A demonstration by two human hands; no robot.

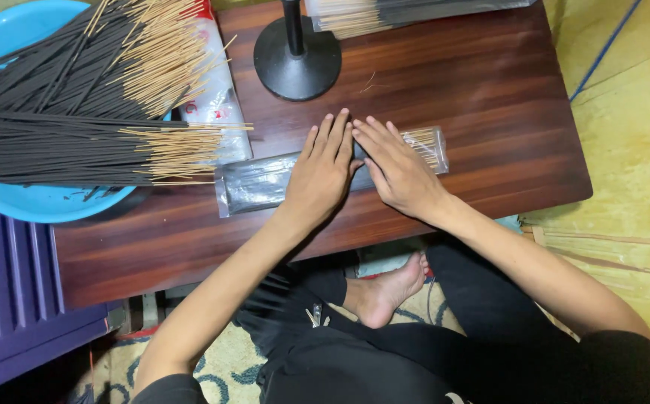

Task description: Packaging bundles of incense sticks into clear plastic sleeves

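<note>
Your left hand (321,172) and right hand (398,170) press flat, fingers released, on the incense packet (265,182) at frame centre; black stand (297,56) just above, worktop (489,97) free at right.

Even indoor light, soft sheen on the tabletop (452,90), sharp focus, faint shadows

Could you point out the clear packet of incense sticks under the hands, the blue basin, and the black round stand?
clear packet of incense sticks (254,185), head view, on its dark left part.
blue basin (11,41), head view, on its bare upper rim.
black round stand (297,61), head view, on its base.
</note>
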